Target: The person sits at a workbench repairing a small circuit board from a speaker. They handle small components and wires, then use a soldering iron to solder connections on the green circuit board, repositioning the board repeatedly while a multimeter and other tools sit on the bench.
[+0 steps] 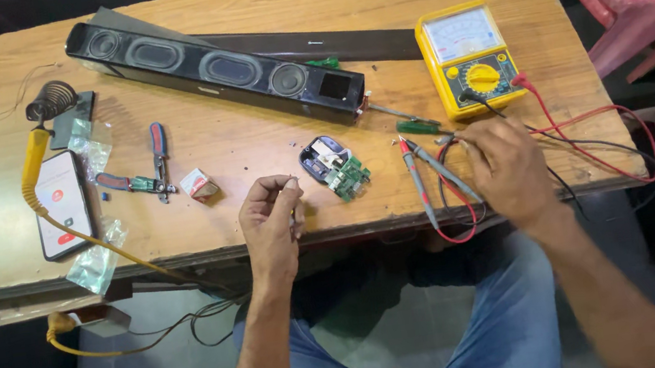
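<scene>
Circuit board (348,179) lies on table (255,147), before speaker bar (215,68).

Between my left hand (271,217) and right hand (505,169) the probes (427,171) lie across the table (255,147), with the circuit board (344,178) just beside my left fingers. Red and black leads (592,145) loop right of my right hand. Bare wood lies between the pliers (150,178) and soundbar (219,67).

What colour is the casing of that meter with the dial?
Yellow; the meter shows best in the head view.
</scene>
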